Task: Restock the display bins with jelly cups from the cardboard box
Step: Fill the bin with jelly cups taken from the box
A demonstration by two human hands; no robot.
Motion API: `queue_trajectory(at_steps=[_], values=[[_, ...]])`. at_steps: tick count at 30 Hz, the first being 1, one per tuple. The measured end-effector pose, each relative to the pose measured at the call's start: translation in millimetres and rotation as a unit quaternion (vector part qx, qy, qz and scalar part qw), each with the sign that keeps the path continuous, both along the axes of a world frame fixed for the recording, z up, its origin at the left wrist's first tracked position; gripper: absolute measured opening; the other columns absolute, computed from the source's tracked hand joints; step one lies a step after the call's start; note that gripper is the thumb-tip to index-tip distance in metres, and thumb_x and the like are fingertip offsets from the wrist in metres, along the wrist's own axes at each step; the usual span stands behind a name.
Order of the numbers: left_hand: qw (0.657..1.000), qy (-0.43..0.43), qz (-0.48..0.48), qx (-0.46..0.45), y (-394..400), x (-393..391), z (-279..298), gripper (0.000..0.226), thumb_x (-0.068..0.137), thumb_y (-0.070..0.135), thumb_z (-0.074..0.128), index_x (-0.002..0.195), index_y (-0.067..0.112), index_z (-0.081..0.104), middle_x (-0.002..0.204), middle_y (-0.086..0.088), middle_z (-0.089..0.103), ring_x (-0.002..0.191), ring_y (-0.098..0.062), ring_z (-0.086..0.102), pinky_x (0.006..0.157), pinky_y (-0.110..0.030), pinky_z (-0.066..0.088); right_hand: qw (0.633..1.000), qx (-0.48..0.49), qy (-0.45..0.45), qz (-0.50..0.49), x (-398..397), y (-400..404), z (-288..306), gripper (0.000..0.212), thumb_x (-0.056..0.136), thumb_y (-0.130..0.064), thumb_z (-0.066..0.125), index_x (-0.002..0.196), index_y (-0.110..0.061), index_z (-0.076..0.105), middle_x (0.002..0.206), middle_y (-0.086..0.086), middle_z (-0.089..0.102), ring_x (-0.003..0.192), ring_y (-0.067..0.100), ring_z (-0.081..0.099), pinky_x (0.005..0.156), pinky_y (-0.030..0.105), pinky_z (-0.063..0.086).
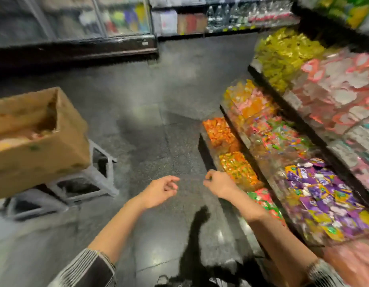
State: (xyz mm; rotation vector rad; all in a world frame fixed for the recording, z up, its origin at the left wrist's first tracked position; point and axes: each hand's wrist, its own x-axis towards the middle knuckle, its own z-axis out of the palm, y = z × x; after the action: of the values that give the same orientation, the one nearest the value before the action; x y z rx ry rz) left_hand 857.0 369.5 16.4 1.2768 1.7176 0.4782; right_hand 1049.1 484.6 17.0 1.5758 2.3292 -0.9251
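An open cardboard box [61, 146] rests on grey plastic stools at the left, with pale pink and orange packets showing inside. Tiered display bins [250, 141] of coloured sweets run along the right. My left hand [160, 191] hovers over the floor in the middle, fingers loosely curled and apart, holding nothing. My right hand [217, 183] is beside the lowest bin of orange and green packets [238, 170], its fingers curled. The whole view is blurred, and I cannot tell whether the right hand holds anything.
Grey plastic stools [82, 183] stand under the box. Dark tiled floor [158, 121] lies between box and bins. Shelving and a glass-fronted case [75, 23] stand at the back. Upper bins hold yellow [287, 52], pink [341, 85] and purple packets [324, 195].
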Motion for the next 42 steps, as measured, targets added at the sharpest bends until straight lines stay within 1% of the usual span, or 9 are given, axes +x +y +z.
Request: queue_trajectory(at_steps=[3,5,8,19,25,31,36,40,42], values=[[0.998,0.026,0.054,0.011,-57,-68,4,0.039,0.093,0.005,0.056,0.13,0.013,0.051,0.106,0.002,0.057,0.084,-0.01,0.057,0.065,-0.006,0.041,0.997,-0.008,0.002,0.08,-87,-28,8,0.029,0.093,-0.034,0.053,0.116,-0.017,0.058,0.112,0.009,0.066,0.101,0.026,0.062,0.081,0.03,0.045],[0.995,0.042,0.093,0.013,-92,-109,4,0.038,0.093,0.007,0.057,0.13,0.015,0.051,0.107,0.002,0.058,0.093,-0.014,0.059,0.077,-0.014,0.045,0.99,-0.011,0.007,0.138,-140,-45,14,0.03,0.094,-0.033,0.052,0.118,-0.017,0.057,0.113,0.008,0.065,0.09,0.023,0.059,0.075,0.029,0.042],[0.987,0.046,0.153,0.014,-138,-163,8,0.039,0.093,0.007,0.058,0.13,0.013,0.051,0.106,0.0,0.058,0.099,-0.014,0.057,0.094,-0.026,0.044,0.975,0.001,0.007,0.222,-216,-70,23,0.03,0.095,-0.031,0.052,0.121,-0.016,0.057,0.118,0.008,0.063,0.098,0.023,0.058,0.075,0.028,0.038],[0.946,0.071,0.315,0.001,-225,-352,-11,0.037,0.094,0.013,0.057,0.13,0.019,0.053,0.113,0.005,0.06,0.109,-0.01,0.056,0.093,-0.022,0.042,0.907,-0.017,0.01,0.42,-479,-119,16,0.026,0.093,-0.03,0.056,0.112,-0.013,0.059,0.113,0.01,0.064,0.106,0.028,0.058,0.08,0.034,0.045],[0.918,0.056,0.393,0.001,-236,-466,-15,0.037,0.093,0.016,0.058,0.129,0.023,0.055,0.114,0.008,0.061,0.109,-0.005,0.056,0.099,-0.028,0.044,0.882,-0.038,0.007,0.47,-618,-124,16,0.013,0.093,-0.025,0.053,0.097,-0.014,0.058,0.096,0.005,0.06,0.088,0.023,0.055,0.068,0.027,0.037],[0.875,0.056,0.481,0.028,-250,-579,-10,0.04,0.092,0.006,0.055,0.129,0.018,0.054,0.112,0.006,0.06,0.106,-0.005,0.054,0.084,-0.012,0.038,0.866,-0.041,-0.017,0.498,-749,-129,6,0.016,0.094,-0.022,0.051,0.097,-0.009,0.061,0.091,0.008,0.066,0.068,0.018,0.056,0.055,0.028,0.041],[0.855,0.092,0.51,0.027,-276,-671,-21,0.04,0.089,0.005,0.056,0.127,0.018,0.057,0.118,0.002,0.062,0.109,-0.006,0.054,0.089,-0.015,0.037,0.866,-0.062,-0.026,0.495,-847,-145,-19,0.016,0.092,-0.023,0.056,0.105,-0.016,0.058,0.092,0.003,0.062,0.074,0.017,0.058,0.061,0.029,0.044],[0.853,0.13,0.506,0.014,-297,-750,-40,0.039,0.088,0.009,0.056,0.126,0.019,0.059,0.121,0.0,0.063,0.113,-0.016,0.054,0.095,-0.023,0.039,0.893,-0.069,-0.045,0.443,-914,-161,-57,0.016,0.092,-0.019,0.053,0.077,-0.019,0.053,0.081,0.001,0.057,0.084,0.022,0.055,0.055,0.027,0.036],[0.853,0.174,0.491,0.01,-306,-787,-52,0.036,0.087,0.019,0.054,0.121,0.018,0.064,0.113,0.0,0.067,0.104,-0.02,0.06,0.094,-0.021,0.036,0.908,-0.058,-0.062,0.41,-941,-169,-79,0.014,0.092,-0.018,0.052,0.094,-0.01,0.064,0.096,0.01,0.065,0.093,0.026,0.06,0.066,0.028,0.041]])
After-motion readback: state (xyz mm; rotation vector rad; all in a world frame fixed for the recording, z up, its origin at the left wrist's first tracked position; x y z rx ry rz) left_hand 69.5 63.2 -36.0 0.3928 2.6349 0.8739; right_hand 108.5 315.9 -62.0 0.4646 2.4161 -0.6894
